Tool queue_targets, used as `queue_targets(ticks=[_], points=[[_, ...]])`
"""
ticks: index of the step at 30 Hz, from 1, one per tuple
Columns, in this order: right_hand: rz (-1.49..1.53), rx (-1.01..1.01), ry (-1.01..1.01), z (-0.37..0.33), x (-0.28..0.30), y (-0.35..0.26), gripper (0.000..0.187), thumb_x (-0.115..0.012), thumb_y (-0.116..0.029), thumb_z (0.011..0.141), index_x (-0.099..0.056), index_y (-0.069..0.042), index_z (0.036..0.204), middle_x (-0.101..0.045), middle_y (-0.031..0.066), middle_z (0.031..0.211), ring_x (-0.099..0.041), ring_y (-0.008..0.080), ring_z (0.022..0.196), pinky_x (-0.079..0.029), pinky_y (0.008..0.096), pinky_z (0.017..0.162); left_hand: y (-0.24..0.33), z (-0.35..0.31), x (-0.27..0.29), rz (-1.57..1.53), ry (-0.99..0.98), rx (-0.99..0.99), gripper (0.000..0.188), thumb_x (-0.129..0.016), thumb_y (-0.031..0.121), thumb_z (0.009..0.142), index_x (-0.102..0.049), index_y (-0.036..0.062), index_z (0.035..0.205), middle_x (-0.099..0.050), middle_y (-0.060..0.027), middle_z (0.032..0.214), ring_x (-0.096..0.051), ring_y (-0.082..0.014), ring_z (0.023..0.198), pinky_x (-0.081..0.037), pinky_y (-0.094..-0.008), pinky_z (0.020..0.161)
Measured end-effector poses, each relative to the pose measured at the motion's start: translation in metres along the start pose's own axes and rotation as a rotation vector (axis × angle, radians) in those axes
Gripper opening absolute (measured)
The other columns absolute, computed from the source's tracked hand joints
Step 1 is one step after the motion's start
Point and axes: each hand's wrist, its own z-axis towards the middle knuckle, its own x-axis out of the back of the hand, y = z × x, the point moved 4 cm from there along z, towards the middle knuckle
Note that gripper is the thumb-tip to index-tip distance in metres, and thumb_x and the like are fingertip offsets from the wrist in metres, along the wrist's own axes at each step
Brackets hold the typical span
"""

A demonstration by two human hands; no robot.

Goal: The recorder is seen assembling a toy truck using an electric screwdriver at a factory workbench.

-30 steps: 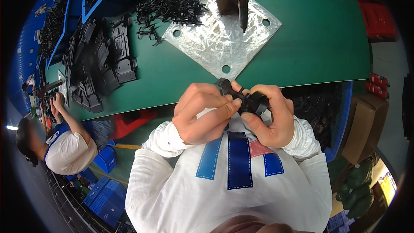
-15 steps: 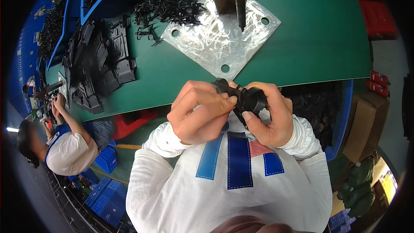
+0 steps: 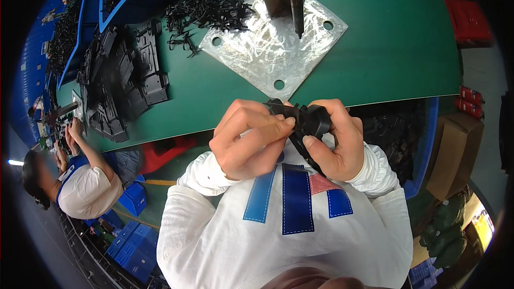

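Observation:
Close to my chest, just off the green table's front edge, both hands grip one black plastic part [image 3: 306, 121]. My left hand [image 3: 247, 138] is closed, its thumb and fingertips pinching the part's left end. Curled around the rounded right end is my right hand [image 3: 342, 142], with the thumb pressing on the near side. A narrow black piece of the part slants down between my hands. My fingers hide some of it, so its full shape is unclear. Beyond my hands a silvery metal plate [image 3: 273, 64] with round corner holes lies on the table.
Over the plate hangs a pointed tool [image 3: 298, 16] with an orange-brown top. Small black clips [image 3: 206, 8] are heaped beside it. Larger black plastic panels [image 3: 120, 72] lie at left, near blue bins [image 3: 80, 37]. A co-worker [image 3: 85, 192] sits at far left. A cardboard box [image 3: 455, 152] stands right.
The black part has turned slightly in my fingers, and its slanted lower piece shows more. My hands stay nearly in place. The co-worker's hands have shifted a little.

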Motion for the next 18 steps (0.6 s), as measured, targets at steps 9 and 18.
queue_targets(ticks=[9, 18], points=[[0.011, -0.019, 0.015, 0.0019, 0.0020, -0.0005, 0.033, -0.066, -0.009, 0.085, -0.053, 0.003, 0.114, -0.070, 0.0138, 0.092, -0.074, 0.0265, 0.076, -0.057, 0.0321, 0.070, 0.0047, 0.0016, -0.0021, 0.022, -0.034, -0.038, 0.035, -0.081, -0.014, 0.056, -0.075, 0.0029, 0.086, -0.061, -0.0050, 0.080, -0.061, -0.0210, 0.072, -0.054, -0.0313, 0.061], [0.030, -0.025, 0.055, 0.0056, 0.0031, -0.0032, 0.030, -0.072, -0.011, 0.085, -0.056, 0.001, 0.107, -0.070, 0.0100, 0.087, -0.073, 0.0209, 0.074, -0.056, 0.0304, 0.068, 0.0037, 0.0005, -0.0071, 0.029, -0.024, -0.013, 0.033, -0.082, -0.014, 0.057, -0.075, 0.0029, 0.085, -0.061, -0.0047, 0.079, -0.060, -0.0207, 0.069, -0.052, -0.0305, 0.059]])
